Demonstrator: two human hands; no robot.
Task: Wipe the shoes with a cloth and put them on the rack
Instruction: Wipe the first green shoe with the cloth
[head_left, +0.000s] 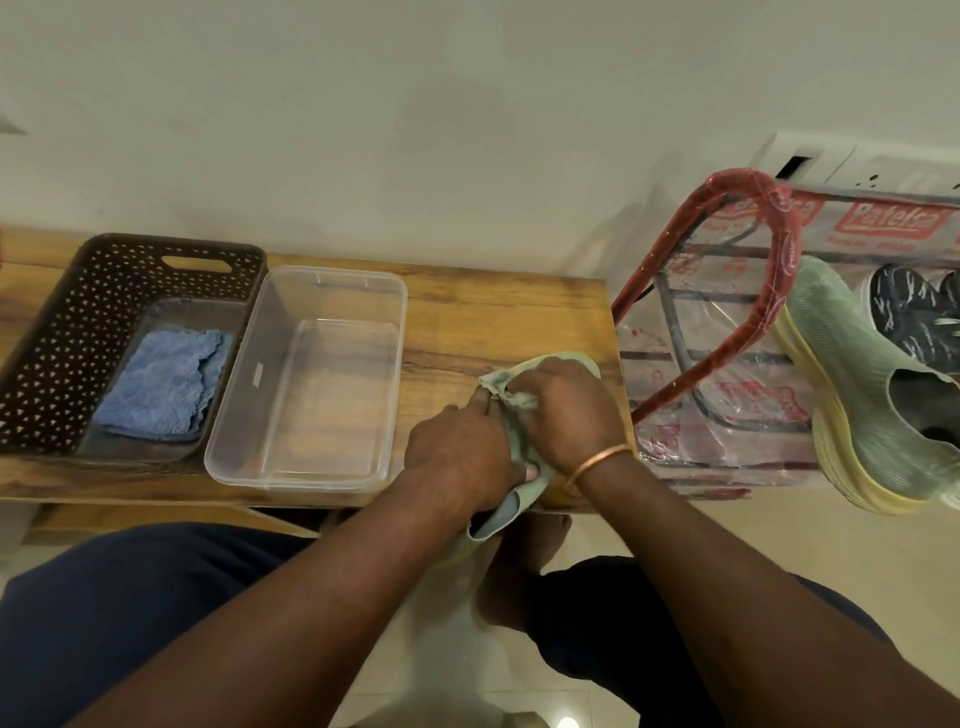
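Note:
A light green shoe (506, 512) lies at the front right edge of the wooden bench (493, 306), mostly hidden under my hands. My left hand (457, 457) grips its middle from the left. With my right hand (566, 410) I hold a crumpled greenish cloth (501, 387) pressed on the shoe's front part. To the right stands the rack (769, 223), a red frame wrapped in clear printed plastic. The matching green shoe (857, 395) sits on it, toe up, and a dark blue patterned shoe (914, 322) sits behind that.
On the left of the bench a brown perforated basket (52, 332) holds a folded blue cloth (161, 384). A clear plastic tub (311, 379) sits beside it with nothing inside. My knees and bare feet are below the bench on a tiled floor.

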